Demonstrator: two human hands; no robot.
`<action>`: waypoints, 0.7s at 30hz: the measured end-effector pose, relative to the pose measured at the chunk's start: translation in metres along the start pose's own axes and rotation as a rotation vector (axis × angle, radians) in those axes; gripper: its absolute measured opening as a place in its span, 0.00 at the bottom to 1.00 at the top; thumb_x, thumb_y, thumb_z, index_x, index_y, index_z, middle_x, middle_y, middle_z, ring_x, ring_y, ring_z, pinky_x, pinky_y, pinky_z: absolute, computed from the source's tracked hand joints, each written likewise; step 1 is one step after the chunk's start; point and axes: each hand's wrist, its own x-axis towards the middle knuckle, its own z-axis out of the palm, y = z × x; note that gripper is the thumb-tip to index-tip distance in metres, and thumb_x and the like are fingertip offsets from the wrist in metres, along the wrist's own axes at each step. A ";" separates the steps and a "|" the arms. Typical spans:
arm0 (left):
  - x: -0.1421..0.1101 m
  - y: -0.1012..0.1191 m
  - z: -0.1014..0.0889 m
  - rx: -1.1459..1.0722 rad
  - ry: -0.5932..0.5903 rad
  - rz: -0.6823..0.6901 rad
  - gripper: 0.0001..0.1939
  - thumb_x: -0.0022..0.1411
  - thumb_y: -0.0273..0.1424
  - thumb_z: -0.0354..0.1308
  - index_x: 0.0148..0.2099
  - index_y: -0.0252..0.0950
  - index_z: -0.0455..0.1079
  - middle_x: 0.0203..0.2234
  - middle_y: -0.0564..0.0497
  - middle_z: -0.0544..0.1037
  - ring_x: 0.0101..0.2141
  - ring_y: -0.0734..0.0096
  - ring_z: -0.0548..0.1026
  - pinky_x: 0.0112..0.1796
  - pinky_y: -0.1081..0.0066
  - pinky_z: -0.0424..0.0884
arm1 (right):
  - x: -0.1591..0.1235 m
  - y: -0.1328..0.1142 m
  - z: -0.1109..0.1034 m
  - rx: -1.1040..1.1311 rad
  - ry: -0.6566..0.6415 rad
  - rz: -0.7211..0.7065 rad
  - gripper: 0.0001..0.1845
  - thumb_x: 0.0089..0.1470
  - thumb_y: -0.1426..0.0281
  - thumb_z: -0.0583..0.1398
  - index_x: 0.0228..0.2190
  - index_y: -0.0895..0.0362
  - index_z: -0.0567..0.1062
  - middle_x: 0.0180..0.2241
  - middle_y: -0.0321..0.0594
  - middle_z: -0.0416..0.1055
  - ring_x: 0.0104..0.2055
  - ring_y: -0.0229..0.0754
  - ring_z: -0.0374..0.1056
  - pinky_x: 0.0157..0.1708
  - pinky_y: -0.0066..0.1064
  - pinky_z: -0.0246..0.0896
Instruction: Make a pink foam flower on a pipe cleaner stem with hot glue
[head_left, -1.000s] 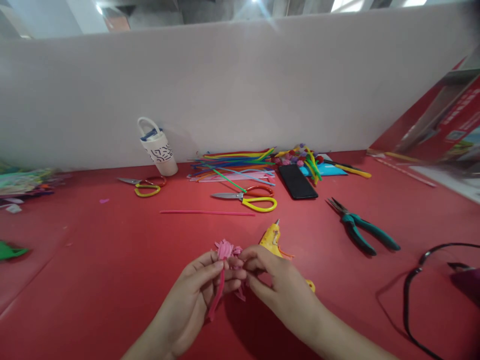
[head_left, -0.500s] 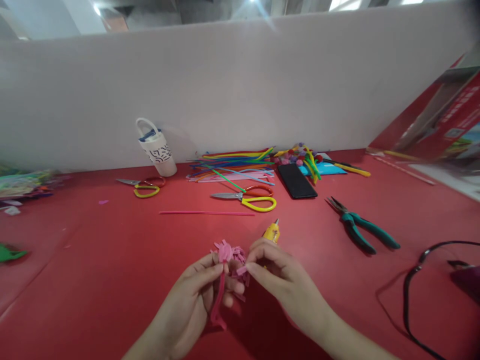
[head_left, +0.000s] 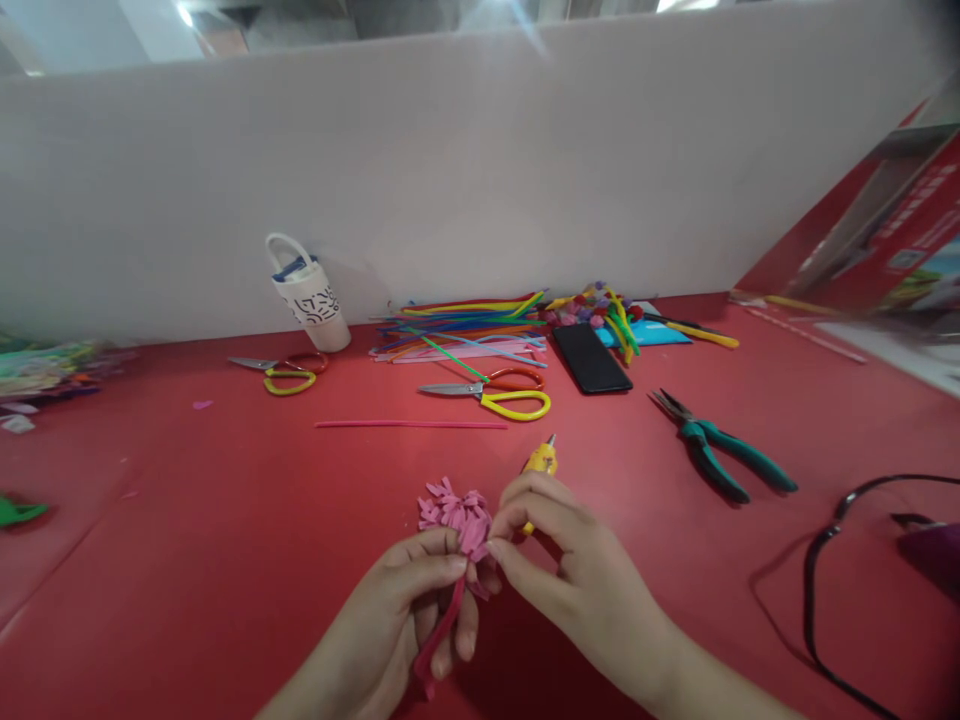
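Observation:
My left hand (head_left: pixel 416 600) is closed round the base of a pink fringed flower (head_left: pixel 454 507), its thumb and fingers pinching just under the head. A dark pink fuzzy stem (head_left: pixel 441 640) hangs down from the flower across my left palm. The thumb and forefinger of my right hand (head_left: pixel 566 565) are pinched together at the flower's right side, on the edge of its pink fringed strip. Partly hidden behind my right hand lies a yellow glue gun (head_left: pixel 541 460), its metal nozzle pointing away from me.
Beyond my hands lie a pink pipe cleaner (head_left: pixel 411 425), scissors (head_left: pixel 517 404), more scissors (head_left: pixel 291 382) and a pipe cleaner pile (head_left: pixel 465 325). A phone (head_left: pixel 592 360) lies behind, green-handled pliers (head_left: pixel 709 450) to the right. A white cup (head_left: pixel 319 305) stands by the white partition (head_left: pixel 480 170).
The flower has turned in my left hand and shifted slightly right, its fringe now facing more to the left. The strip end at my right fingertips now lies against the flower.

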 end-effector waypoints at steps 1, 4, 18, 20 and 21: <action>0.000 -0.001 0.000 0.001 -0.002 0.000 0.08 0.58 0.27 0.49 0.29 0.32 0.68 0.11 0.53 0.70 0.08 0.84 0.58 0.10 0.84 0.53 | 0.000 0.001 0.000 -0.006 0.001 -0.001 0.10 0.47 0.82 0.56 0.22 0.57 0.67 0.26 0.33 0.64 0.30 0.35 0.61 0.30 0.27 0.57; 0.000 -0.003 -0.002 0.010 -0.013 -0.001 0.08 0.59 0.27 0.49 0.30 0.33 0.69 0.12 0.52 0.71 0.09 0.84 0.59 0.10 0.84 0.53 | -0.001 0.002 0.001 -0.019 -0.002 -0.014 0.10 0.48 0.82 0.56 0.23 0.56 0.67 0.27 0.33 0.64 0.30 0.35 0.62 0.31 0.27 0.57; 0.001 -0.002 -0.002 -0.018 -0.019 0.034 0.05 0.57 0.27 0.53 0.32 0.33 0.69 0.14 0.54 0.70 0.12 0.81 0.64 0.14 0.82 0.59 | -0.011 0.006 0.007 -0.305 0.159 -0.314 0.08 0.50 0.79 0.57 0.33 0.56 0.68 0.33 0.40 0.64 0.36 0.41 0.63 0.36 0.33 0.61; 0.001 -0.003 -0.001 -0.024 -0.030 0.065 0.03 0.56 0.27 0.55 0.33 0.33 0.69 0.16 0.54 0.70 0.15 0.80 0.66 0.16 0.81 0.61 | -0.013 0.006 0.008 -0.340 0.194 -0.379 0.11 0.50 0.79 0.58 0.37 0.56 0.68 0.34 0.41 0.65 0.37 0.42 0.63 0.36 0.33 0.62; 0.000 -0.003 0.000 -0.027 -0.042 0.083 0.03 0.56 0.27 0.56 0.33 0.33 0.69 0.17 0.54 0.70 0.17 0.79 0.67 0.17 0.81 0.61 | -0.013 0.005 0.009 -0.352 0.209 -0.407 0.12 0.50 0.80 0.58 0.37 0.57 0.68 0.33 0.41 0.65 0.36 0.42 0.63 0.35 0.33 0.62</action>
